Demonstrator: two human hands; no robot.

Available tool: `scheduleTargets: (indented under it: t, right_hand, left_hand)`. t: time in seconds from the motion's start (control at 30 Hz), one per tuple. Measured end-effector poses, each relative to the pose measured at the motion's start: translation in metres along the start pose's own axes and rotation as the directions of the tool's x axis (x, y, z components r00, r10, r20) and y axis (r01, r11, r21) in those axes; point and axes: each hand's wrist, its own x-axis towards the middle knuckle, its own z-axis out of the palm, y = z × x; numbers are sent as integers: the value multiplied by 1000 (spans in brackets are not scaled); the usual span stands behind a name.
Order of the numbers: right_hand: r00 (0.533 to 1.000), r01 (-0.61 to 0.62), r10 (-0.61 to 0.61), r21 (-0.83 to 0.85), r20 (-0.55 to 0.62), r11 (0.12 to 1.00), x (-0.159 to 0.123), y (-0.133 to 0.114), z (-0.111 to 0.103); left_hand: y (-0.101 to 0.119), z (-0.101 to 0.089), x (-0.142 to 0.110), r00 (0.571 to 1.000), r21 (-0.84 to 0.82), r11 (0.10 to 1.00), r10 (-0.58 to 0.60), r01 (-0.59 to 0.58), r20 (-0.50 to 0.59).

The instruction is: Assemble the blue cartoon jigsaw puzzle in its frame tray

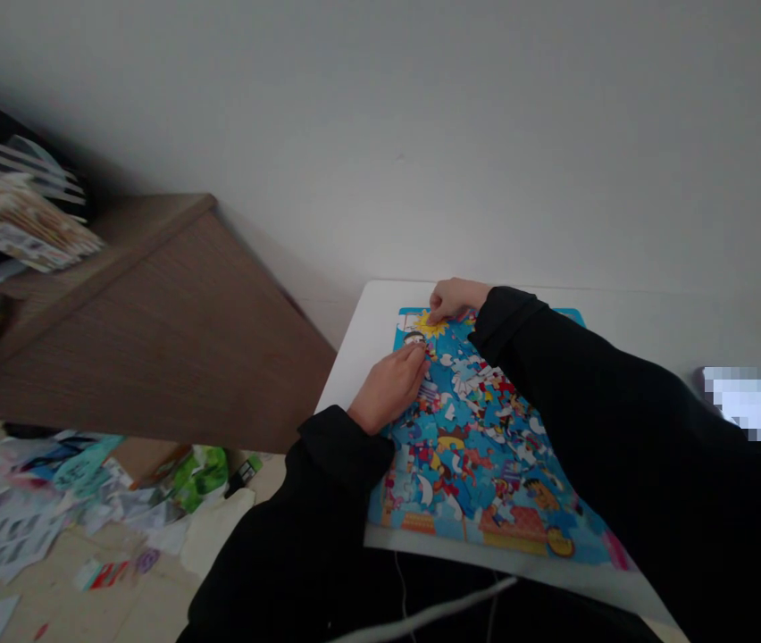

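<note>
A colourful jigsaw puzzle [451, 482], mostly blue with cartoon figures, lies on a white table. Many pieces cover its middle, some overlapping or askew. My left hand [394, 384] rests over the puzzle's left side, its fingers closed on a puzzle piece [413, 339] with a dark and pale picture on it. Just beyond, my right hand [455, 298] reaches across to the top left corner. Its fingers are bent down and pressed together at a yellow sun picture [432, 327]; whatever lies under the fingertips is hidden. My right sleeve covers the upper right of the puzzle.
The white table [350, 357] stands against a grey wall. To the left is a brown wooden cabinet [172, 330] with a bundle of cotton swabs [25, 214] on top. Papers and plastic bags [199, 478] litter the floor. A pale cable [434, 612] hangs near my lap.
</note>
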Motion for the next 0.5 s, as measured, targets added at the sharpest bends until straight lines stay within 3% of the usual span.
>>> scheduleTargets:
  t: [0.27,0.4,0.5]
  right_hand:
    - [978,169,-158,74,-135,983,-31,29,5]
    - [927,257,-281,-127,-248,958,-44,30,13]
    - [906,248,-320,-265,-277,932,-51,27,24]
  left_hand:
    - [-1,2,3,1000,26,1000,-9,10,-17]
    - [-3,5,4,998,29,999,39,-37,-52]
    - [-3,6,5,997,34,998,49,-47,-54]
